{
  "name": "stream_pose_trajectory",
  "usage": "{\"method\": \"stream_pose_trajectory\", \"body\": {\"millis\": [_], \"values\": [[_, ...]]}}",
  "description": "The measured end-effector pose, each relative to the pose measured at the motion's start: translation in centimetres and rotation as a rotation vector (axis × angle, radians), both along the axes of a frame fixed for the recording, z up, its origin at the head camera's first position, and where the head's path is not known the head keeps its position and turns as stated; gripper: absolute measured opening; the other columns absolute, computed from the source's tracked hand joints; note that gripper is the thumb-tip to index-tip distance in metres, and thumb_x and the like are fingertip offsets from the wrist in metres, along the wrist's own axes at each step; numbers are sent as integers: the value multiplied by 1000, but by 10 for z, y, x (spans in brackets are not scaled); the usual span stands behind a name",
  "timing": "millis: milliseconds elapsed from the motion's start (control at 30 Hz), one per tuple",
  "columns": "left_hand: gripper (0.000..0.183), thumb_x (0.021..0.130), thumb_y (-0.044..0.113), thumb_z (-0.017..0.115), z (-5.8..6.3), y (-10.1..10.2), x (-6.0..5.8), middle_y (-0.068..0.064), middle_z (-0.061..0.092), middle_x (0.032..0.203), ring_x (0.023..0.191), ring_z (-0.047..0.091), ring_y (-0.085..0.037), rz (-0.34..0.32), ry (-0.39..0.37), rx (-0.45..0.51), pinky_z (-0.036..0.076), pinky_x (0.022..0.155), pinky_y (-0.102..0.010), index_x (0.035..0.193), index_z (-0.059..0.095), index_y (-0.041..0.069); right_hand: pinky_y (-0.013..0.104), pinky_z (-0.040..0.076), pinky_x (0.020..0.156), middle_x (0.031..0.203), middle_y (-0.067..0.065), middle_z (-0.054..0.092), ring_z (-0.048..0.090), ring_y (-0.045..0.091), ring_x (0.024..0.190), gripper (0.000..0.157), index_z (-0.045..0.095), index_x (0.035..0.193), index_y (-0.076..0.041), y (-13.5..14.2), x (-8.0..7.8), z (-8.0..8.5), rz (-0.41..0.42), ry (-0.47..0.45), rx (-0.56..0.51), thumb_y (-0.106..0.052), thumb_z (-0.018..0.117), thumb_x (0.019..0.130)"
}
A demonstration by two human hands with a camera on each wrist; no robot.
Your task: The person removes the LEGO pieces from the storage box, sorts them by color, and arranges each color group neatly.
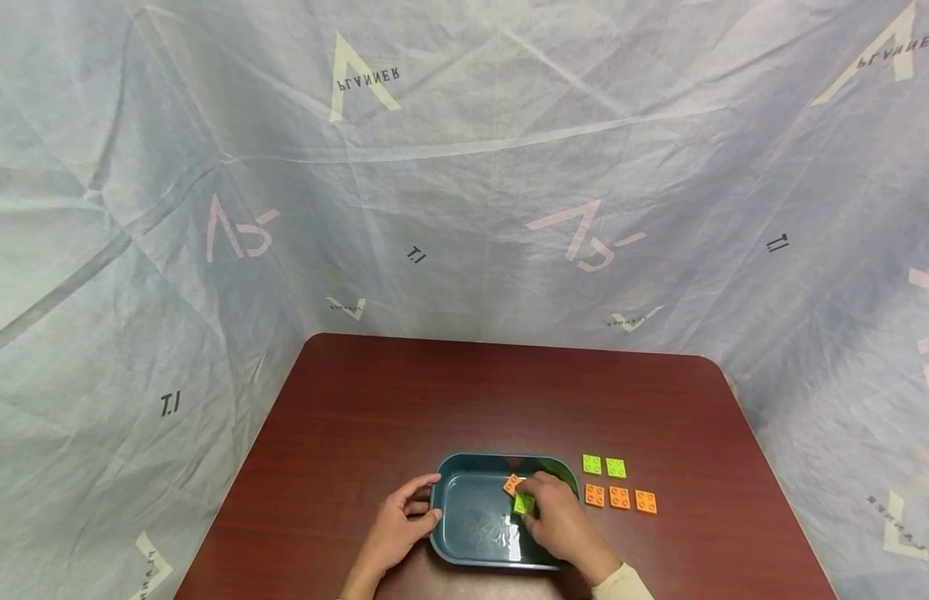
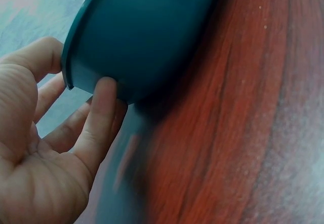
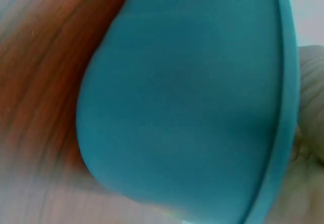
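A dark teal tray (image 1: pixel 464 521) sits near the table's front edge. My left hand (image 1: pixel 400 517) is at its left end, fingers spread and relaxed; the left wrist view has fingertips against the outer wall (image 2: pixel 136 42) and rim. Over the tray's right half, my right hand (image 1: pixel 561 517) pinches a green toy building brick (image 1: pixel 523 503) between thumb and fingers, low inside the tray. Just beyond those fingertips lies an orange brick (image 1: pixel 511 484) in the tray. In the right wrist view the tray's outer wall (image 3: pixel 182 97) hides the fingertips and bricks.
Right of the tray, two green bricks (image 1: pixel 616 468) lie in a row behind three orange bricks (image 1: pixel 619 497) on the dark red wooden table (image 1: pixel 404 400). Grey printed sheeting (image 1: pixel 464 208) hangs behind the table and along both sides.
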State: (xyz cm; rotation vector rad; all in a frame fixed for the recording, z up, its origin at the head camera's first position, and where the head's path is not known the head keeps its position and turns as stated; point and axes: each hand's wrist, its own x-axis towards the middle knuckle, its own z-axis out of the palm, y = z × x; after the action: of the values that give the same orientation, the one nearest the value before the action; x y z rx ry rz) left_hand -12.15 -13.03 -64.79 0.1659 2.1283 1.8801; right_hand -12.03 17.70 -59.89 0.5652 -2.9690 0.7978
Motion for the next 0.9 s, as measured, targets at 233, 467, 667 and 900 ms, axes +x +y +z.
{"method": "stream_pose_trajectory", "body": {"millis": [233, 467, 667, 900], "values": [[55, 95, 11, 79, 0, 0, 1, -25, 65, 133, 107, 71, -27, -1, 2, -4, 62, 74, -27, 147, 61, 15, 31, 51, 75, 97, -6, 68, 58, 7, 86, 34, 79, 107, -9, 6, -2, 5, -28, -7, -5, -7, 91, 75], [55, 94, 12, 79, 0, 1, 0, -24, 66, 133, 108, 71, -27, 0, 18, -7, 62, 76, -27, 147, 62, 15, 31, 51, 74, 98, -6, 68, 60, 9, 86, 36, 80, 109, -8, 13, -3, 12, -22, 3, -40, -5, 91, 75], [55, 95, 13, 79, 0, 0, 0, -25, 65, 133, 108, 71, -28, 1, 22, -12, 62, 75, -27, 147, 61, 14, 29, 51, 72, 102, -5, 69, 60, 9, 85, 36, 79, 111, -7, 19, -2, 16, -34, 26, -53, -4, 90, 77], [56, 95, 14, 79, 0, 0, 0, -25, 65, 134, 109, 72, -29, 0, 19, -6, 62, 75, -27, 147, 61, 14, 30, 55, 74, 103, -7, 69, 63, 7, 85, 36, 79, 112, -10, 24, -3, 18, -84, -8, -47, -6, 90, 78]]}}
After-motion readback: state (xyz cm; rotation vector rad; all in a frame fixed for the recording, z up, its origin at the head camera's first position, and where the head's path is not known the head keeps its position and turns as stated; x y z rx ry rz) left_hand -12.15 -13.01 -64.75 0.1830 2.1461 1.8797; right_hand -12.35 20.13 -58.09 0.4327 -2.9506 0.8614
